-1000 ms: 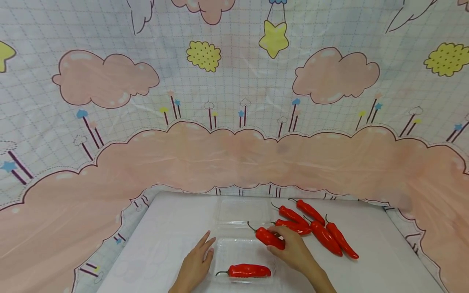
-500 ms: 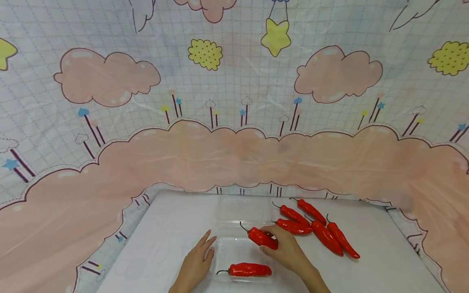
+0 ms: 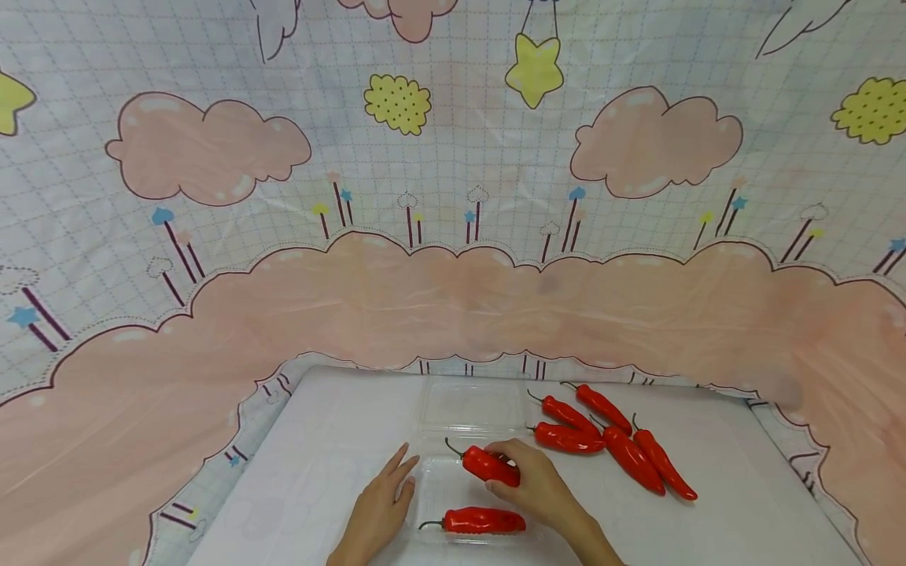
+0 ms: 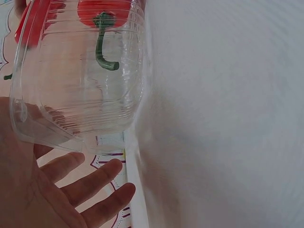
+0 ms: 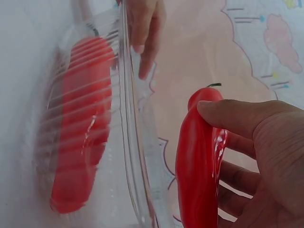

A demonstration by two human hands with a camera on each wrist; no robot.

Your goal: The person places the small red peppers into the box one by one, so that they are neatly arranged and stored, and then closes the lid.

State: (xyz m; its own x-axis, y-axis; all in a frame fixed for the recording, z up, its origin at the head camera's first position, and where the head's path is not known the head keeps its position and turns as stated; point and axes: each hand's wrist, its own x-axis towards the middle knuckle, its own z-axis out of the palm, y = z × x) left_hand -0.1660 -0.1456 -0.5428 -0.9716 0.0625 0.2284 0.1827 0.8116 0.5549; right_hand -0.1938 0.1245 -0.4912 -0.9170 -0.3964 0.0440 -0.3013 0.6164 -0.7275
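A clear plastic clamshell box [image 4: 71, 102] stands open on the table, its lid [image 3: 473, 405] folded back on the far side. One red chili pepper [image 3: 484, 520] with a green stem lies in the near part of its base. Above the base, my right hand [image 3: 532, 481] holds another red chili pepper [image 5: 197, 156] between thumb and fingers, stem pointing left and away. Its tip end is partly hidden by the hand. My left hand [image 3: 378, 503] rests at the box's left side with its fingers [image 4: 92, 187] extended.
Several more red chili peppers [image 3: 633, 460] lie in a loose group at the right of the white table [image 3: 304, 448], behind the right hand. A patterned cloth [image 3: 453, 306] with clouds and stars hangs behind the table.
My right hand has moved left with its chili pepper, from the box's right edge to over the middle of the base. The left hand has stayed in place.
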